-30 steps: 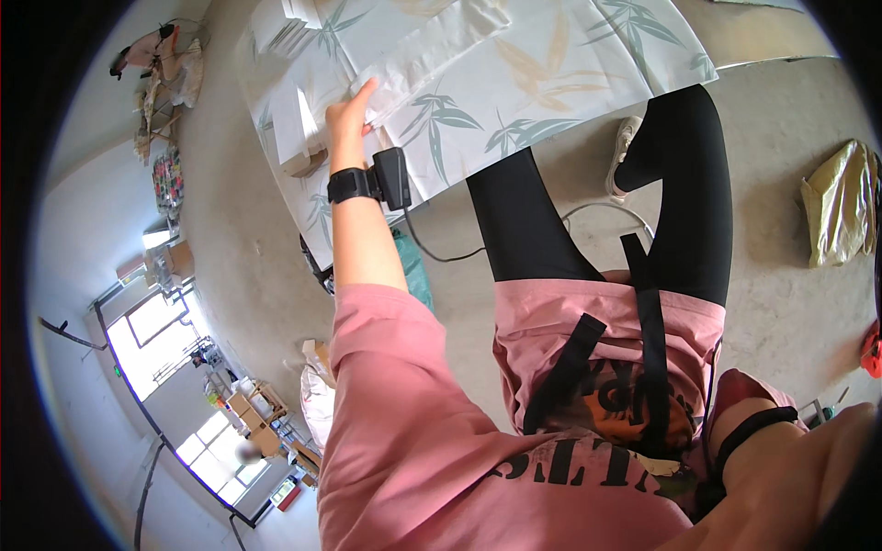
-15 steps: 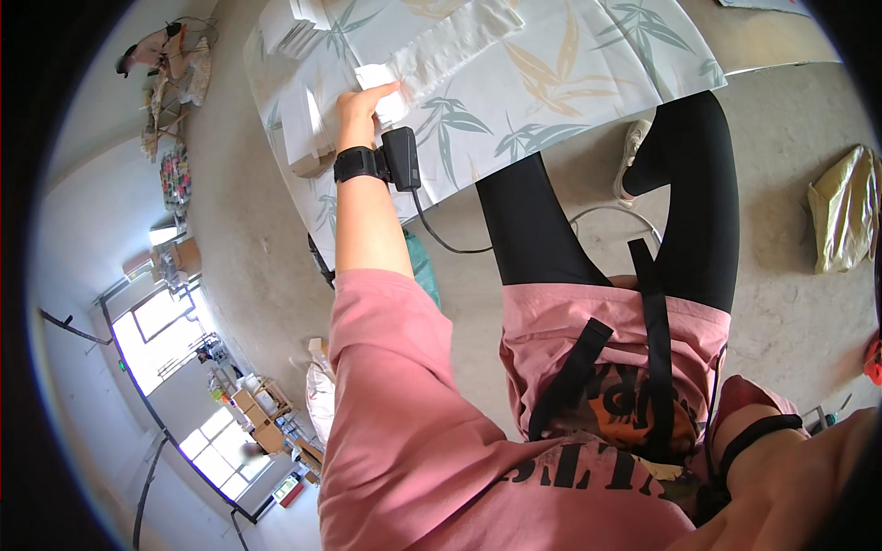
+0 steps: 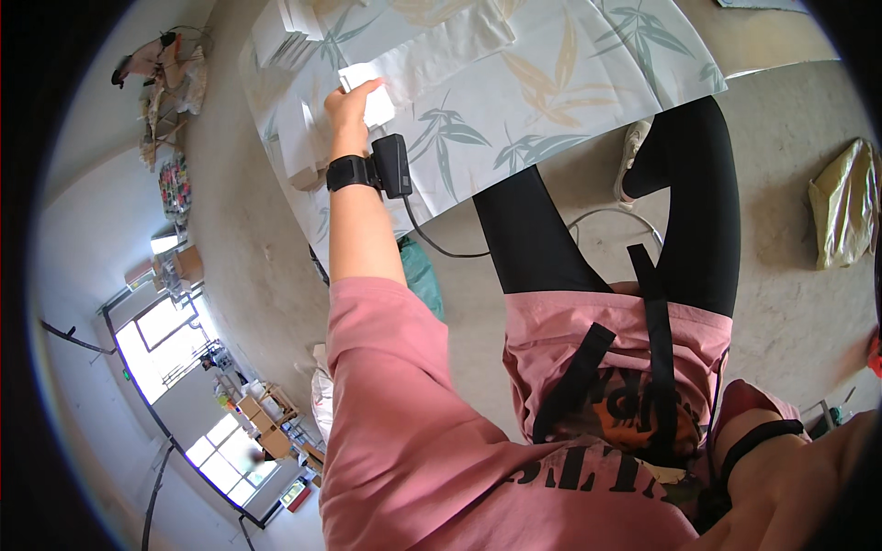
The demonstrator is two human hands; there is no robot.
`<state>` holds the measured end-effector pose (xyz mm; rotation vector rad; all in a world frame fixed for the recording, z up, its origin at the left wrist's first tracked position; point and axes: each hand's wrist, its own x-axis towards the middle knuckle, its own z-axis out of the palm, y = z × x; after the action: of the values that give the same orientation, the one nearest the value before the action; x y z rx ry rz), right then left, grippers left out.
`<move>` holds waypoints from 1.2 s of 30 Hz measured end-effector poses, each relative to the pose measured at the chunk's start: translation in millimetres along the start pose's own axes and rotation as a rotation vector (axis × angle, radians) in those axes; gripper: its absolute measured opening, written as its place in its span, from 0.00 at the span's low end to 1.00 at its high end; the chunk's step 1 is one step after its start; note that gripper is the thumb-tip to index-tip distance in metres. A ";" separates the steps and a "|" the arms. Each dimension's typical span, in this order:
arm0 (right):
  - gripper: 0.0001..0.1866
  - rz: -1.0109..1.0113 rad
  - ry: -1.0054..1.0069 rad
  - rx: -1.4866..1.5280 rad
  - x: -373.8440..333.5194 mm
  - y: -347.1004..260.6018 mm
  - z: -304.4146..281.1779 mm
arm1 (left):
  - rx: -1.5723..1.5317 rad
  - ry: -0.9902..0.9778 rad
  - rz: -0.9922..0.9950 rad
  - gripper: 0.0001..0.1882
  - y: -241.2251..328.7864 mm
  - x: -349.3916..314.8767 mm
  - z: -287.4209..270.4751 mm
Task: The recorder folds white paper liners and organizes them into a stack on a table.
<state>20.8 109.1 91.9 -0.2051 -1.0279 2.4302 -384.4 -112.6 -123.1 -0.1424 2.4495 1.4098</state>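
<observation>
Left hand at a flat white rectangular piece, left part of a leaf-patterned desk.
Left hand (image 3: 349,104) partly curled, thumb laid over the upper face of the flat white rectangular piece (image 3: 378,107); other fingers mostly hidden, so cannot tell whether it is gripped or only pressed. Piece sits just right of the palm, at the near-left end of a long, wrinkled white strip (image 3: 441,53) that runs away to the upper right. Close on the hand's left: a stack of white flat pieces with a brownish near edge (image 3: 301,145); farther off, a second stack of white flat pieces (image 3: 287,35). All on the desk (image 3: 588,103), its pale cover printed with grey-green and tan leaves. Black wristband (image 3: 350,172) carries a black box (image 3: 392,166) with cable. Right hand out of frame; its state cannot be told.
</observation>
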 end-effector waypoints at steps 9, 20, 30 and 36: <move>0.10 -0.014 -0.017 -0.103 10.9 7.3 7.0 | -0.204 0.237 0.002 0.20 -14.4 38.6 -20.9; 0.10 -0.021 -0.077 -0.171 17.5 21.3 17.0 | 0.424 0.576 0.343 0.21 -42.3 66.8 -53.3; 0.10 -0.067 -0.111 -0.217 14.5 17.5 17.4 | 0.697 0.526 0.330 0.18 -49.8 47.5 -54.3; 0.10 -0.091 -0.128 -0.243 13.7 16.0 16.8 | 0.506 0.639 0.337 0.16 -47.5 44.0 -47.1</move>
<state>-2.5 95.6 93.1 -0.0828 -1.3602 2.2573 -425.0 -174.3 -154.2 -0.0705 3.4155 0.8838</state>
